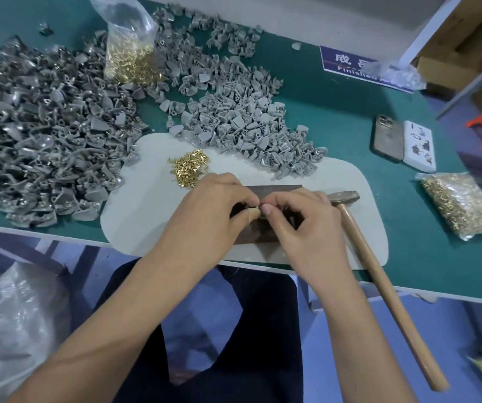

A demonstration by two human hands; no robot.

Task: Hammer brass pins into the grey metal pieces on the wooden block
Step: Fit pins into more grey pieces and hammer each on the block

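Both hands meet over the dark wooden block (274, 189) on the white mat (143, 216). My left hand (207, 210), with a taped thumb tip, pinches a small grey metal piece that is mostly hidden by the fingers. My right hand (300, 221) pinches at the same spot; a brass pin between its fingertips is too small to confirm. A small heap of loose brass pins (188, 168) lies just beyond my left hand. The hammer (379, 274) lies to the right of my right hand, head on the mat, wooden handle hanging over the table edge.
Large piles of grey metal pieces (44, 135) fill the left and middle (248, 120) of the green table. A bag of brass pins (130, 48) stands at the back, another (463, 205) lies right. A phone (388, 139) and white box (420, 146) lie at the right.
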